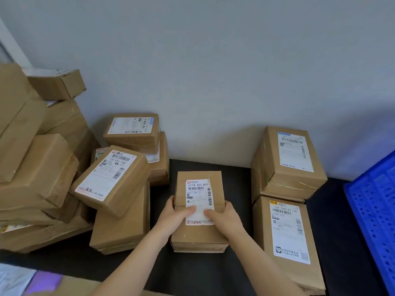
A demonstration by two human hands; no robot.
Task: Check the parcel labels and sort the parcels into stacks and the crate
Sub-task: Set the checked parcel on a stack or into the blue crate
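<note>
A brown cardboard parcel [198, 233] with a white label reading 611B A03 B05 lies on the dark table [192, 274], label up. My left hand [174, 214] grips its left edge, thumb laid on the label. My right hand [224, 218] grips the right edge, thumb also on the label. To the right stands a stack of two labelled parcels [286, 165], with another labelled parcel [288, 236] in front of it. A blue perforated crate [372, 206] sits at the far right edge.
A loose heap of brown parcels [38, 167] fills the left side, with a tilted labelled parcel [111, 178] on top near the middle. More labelled parcels [132, 129] lean against the grey wall behind. Something white and purple lies at the bottom left corner.
</note>
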